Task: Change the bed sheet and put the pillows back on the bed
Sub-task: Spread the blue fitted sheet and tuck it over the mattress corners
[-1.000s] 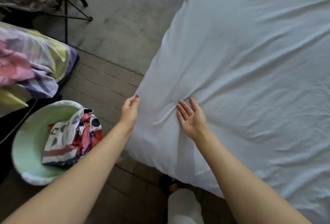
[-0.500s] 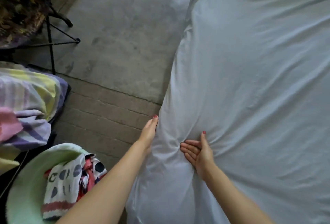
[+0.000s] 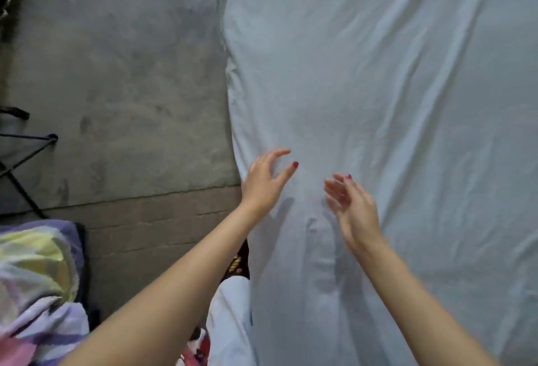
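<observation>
Pale blue-white bed sheet (image 3: 393, 103) spread over mattress, lightly wrinkled

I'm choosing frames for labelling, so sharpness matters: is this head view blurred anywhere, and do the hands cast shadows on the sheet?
Head view: the fingers of the right hand are smeared by motion blur; the left hand is a little sharper. Both throw soft grey shadows on the pale sheet just below them. The light is dim and even, without glare; the floor looks soft.

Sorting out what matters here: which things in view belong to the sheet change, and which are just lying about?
Job:
white sheet on the bed
left hand, open
right hand, open

Lying about:
striped blanket
black metal stand
</observation>
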